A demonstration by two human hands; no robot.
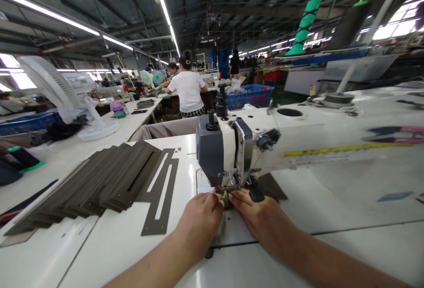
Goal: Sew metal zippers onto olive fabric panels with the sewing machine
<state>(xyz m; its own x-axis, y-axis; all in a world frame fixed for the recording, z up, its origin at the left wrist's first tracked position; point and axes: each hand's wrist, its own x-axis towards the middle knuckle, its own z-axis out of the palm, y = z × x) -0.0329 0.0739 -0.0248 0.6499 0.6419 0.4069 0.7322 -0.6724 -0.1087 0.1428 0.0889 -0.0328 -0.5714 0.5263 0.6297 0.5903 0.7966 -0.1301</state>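
Observation:
A white and grey sewing machine [232, 151] stands on the white table [331, 235], its needle and presser foot [227, 188] pointing down. My left hand [200, 219] is curled closed just left of the foot, fingertips pinched at a small dark piece [225, 198] under it. My right hand [256, 217] lies on the right of the foot, fingers pressed together on the same piece and on a dark flat sheet [271, 186] behind it.
A fanned row of dark slotted strips [99, 182] lies on the table to the left, one single strip [162, 191] beside it. A white fan [73, 98] stands far left. A person in a white shirt [188, 89] sits ahead, near blue baskets [251, 96].

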